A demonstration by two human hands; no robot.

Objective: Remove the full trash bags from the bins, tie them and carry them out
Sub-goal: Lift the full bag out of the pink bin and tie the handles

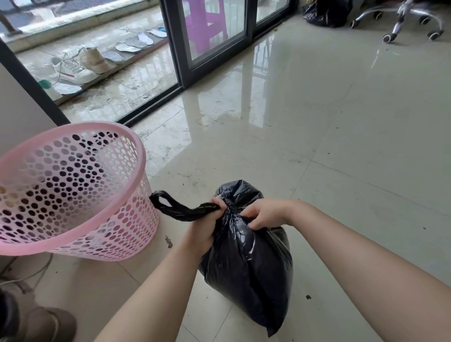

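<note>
A full black trash bag (248, 267) stands on the tiled floor in front of me, its neck gathered into a knot near the top. My left hand (208, 222) grips a twisted strand of the bag (179, 210) that stretches out to the left and ends in a loop. My right hand (264, 214) pinches the bag plastic just right of the knot. To the left a pink perforated plastic bin (131, 153) leans tilted with no bag in it. A second black trash bag (327, 10) lies on the floor at the far back.
A dark-framed sliding glass door (210, 66) runs across the back, open on the left onto a balcony with shoes (75, 67) and insoles. A purple stool (204, 20) stands behind the glass. An office chair base (405, 16) is at the back right. A slipper (43, 330) lies bottom left.
</note>
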